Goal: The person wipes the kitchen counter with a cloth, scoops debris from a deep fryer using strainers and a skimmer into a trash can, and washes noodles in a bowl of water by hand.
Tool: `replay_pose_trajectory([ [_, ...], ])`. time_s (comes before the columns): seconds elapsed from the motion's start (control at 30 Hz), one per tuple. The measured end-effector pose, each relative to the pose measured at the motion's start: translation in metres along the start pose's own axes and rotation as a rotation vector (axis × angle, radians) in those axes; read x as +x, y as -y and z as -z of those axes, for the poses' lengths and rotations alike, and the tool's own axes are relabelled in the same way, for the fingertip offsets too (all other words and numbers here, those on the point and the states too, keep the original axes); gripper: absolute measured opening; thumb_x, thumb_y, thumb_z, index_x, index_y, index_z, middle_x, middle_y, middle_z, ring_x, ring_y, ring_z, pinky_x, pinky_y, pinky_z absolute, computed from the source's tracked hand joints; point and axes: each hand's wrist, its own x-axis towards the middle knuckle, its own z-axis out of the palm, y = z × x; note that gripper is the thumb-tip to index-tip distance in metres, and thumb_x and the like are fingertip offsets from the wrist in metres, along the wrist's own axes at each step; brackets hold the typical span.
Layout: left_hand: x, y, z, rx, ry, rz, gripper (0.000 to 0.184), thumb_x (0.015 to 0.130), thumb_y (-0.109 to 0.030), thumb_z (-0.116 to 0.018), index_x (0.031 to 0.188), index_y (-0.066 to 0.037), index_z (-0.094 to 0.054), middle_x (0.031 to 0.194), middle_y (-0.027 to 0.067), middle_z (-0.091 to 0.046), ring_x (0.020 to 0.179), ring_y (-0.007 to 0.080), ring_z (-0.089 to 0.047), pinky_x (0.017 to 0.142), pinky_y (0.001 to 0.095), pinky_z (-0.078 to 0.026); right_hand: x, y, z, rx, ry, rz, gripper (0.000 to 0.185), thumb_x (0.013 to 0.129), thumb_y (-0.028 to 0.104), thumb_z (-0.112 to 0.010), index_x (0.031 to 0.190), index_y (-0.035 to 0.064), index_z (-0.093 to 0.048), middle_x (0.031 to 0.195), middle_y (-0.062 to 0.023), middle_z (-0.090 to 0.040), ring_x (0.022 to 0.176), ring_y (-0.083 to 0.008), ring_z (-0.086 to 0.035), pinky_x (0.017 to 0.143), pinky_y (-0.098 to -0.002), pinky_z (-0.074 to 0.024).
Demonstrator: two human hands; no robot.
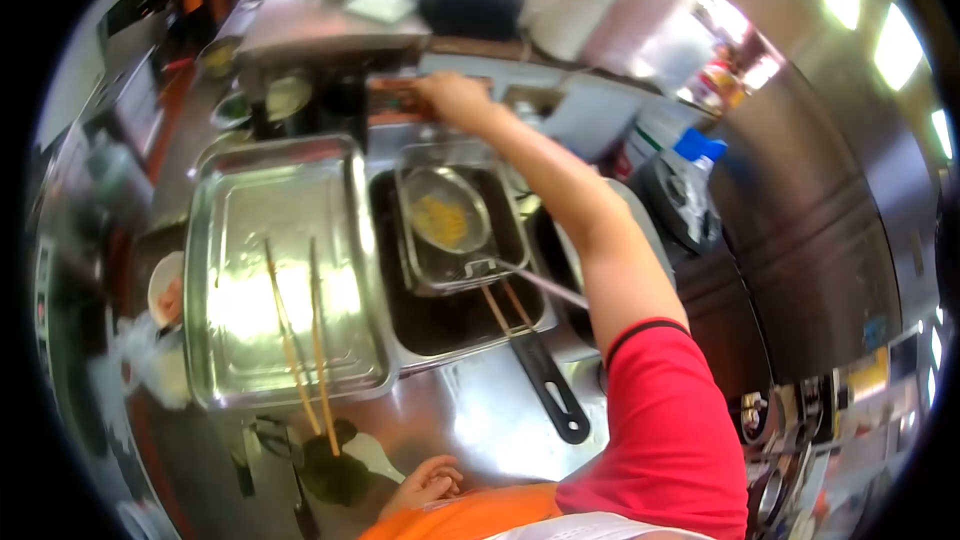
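Note:
My right hand [455, 102] reaches forward to the reddish-brown panel [392, 100] behind the deep fryer [440, 340]. Its fingers look bent against that panel, and whatever is under them is hidden. Below my forearm a wire fry basket [420, 275] sits in the fryer, its black handle [548, 385] pointing toward me. A round strainer [470, 195] rests over the basket with yellow food pieces [440, 222] in it; its thin handle runs right, under my arm. Near my waist, my left hand [428, 485] is loosely curled with nothing visible in it.
Left of the fryer lies a large metal tray [215, 240] with long wooden chopsticks [318, 360] across it. A dark green item [335, 475] lies at the front. A white bowl [163, 290] stands left, and a black bin [670, 205] with plastic stands right.

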Motion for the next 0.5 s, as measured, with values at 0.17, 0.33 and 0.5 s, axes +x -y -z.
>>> replay_pose_trajectory([
  [0.17, 0.013, -0.008, -0.015, 0.058, 0.024, -0.042, 0.041, 0.097, -0.013, -0.051, 0.135, -0.006, -0.039, 0.113, 0.0109, -0.057, 0.095, 0.0178, -0.056, 0.085, 0.0315, -0.048, -0.019, 0.008, 0.045, -0.002, 0.170, -0.063, 0.040, 0.087, 0.007, -0.051, 0.127, 0.0098, -0.048, 0.115, -0.0139, -0.058, 0.109, -0.0323, -0.057, 0.087, -0.0399, -0.0494],
  [0.33, -0.006, -0.013, -0.033, 0.127, 0.013, -0.019, 0.039, 0.095, -0.008, -0.052, 0.133, -0.004, -0.041, 0.108, 0.0072, -0.058, 0.091, 0.0133, -0.056, 0.083, 0.0268, -0.048, -0.098, 0.043, 0.145, 0.283, 0.080, -0.126, 0.044, 0.084, 0.008, -0.056, 0.127, 0.0074, -0.046, 0.115, -0.0166, -0.060, 0.106, -0.0338, -0.059, 0.087, -0.0416, -0.0483],
  [0.5, -0.031, -0.021, -0.060, 0.221, 0.004, -0.072, 0.036, 0.093, -0.006, -0.052, 0.129, -0.004, -0.046, 0.104, 0.0059, -0.058, 0.088, 0.0132, -0.056, 0.080, 0.0275, -0.048, -0.261, 0.119, 0.279, 1.100, -0.170, -0.542, 0.025, 0.091, 0.011, -0.059, 0.113, 0.0003, -0.059, 0.091, -0.0066, -0.067, 0.078, -0.0110, -0.063, 0.074, -0.0259, -0.0510],
])
